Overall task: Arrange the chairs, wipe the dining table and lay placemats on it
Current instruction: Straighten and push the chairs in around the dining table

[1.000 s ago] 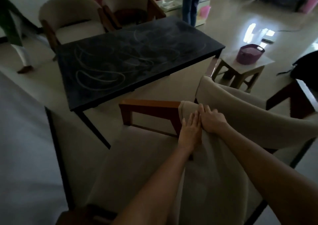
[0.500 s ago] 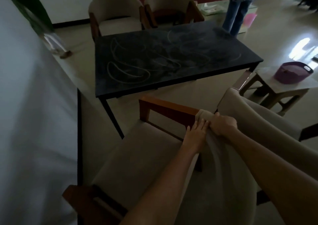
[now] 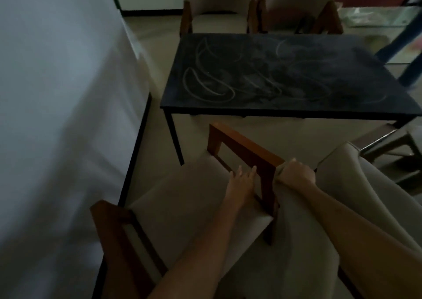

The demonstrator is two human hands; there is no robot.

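1. Chair (image 3: 182,207), beige seat with wooden arms, stands just short of the dining table (image 3: 285,74); a strip of bare floor separates them, and a wall (image 3: 57,116) bounds the left side.
2. Two further chairs (image 3: 219,8) stand at the table's far edge.
3. Since the earlier frame, the left hand (image 3: 239,184) has left the backrest and moved over the seat.
4. Left hand: fingers straight, beside the wooden arm (image 3: 246,148); contact unclear.
5. Right hand (image 3: 296,173): clenched on the backrest's top edge (image 3: 282,169).
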